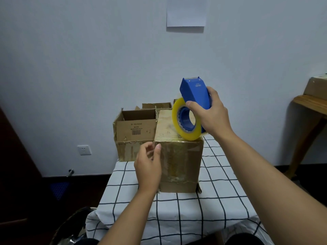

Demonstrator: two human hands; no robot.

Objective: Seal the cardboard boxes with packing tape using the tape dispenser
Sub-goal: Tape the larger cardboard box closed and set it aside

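Note:
A closed cardboard box point(178, 156) stands on the checked tablecloth, its top and front shiny with tape. My right hand point(210, 114) grips a blue tape dispenser point(194, 96) with a yellowish tape roll point(178, 121), held tilted above the box's top right edge. My left hand point(148, 165) is at the box's front left corner, thumb against the edge, fingers loosely curled. An open cardboard box point(134, 131) stands behind on the left, flaps up, with a barcode label on its front flap.
Another open box point(157, 105) peeks out behind both. The table point(177, 209) has a white cloth with dark grid lines. A wooden side table point(311, 110) with a box on it stands at the right. A wall socket point(84, 150) is low on the left.

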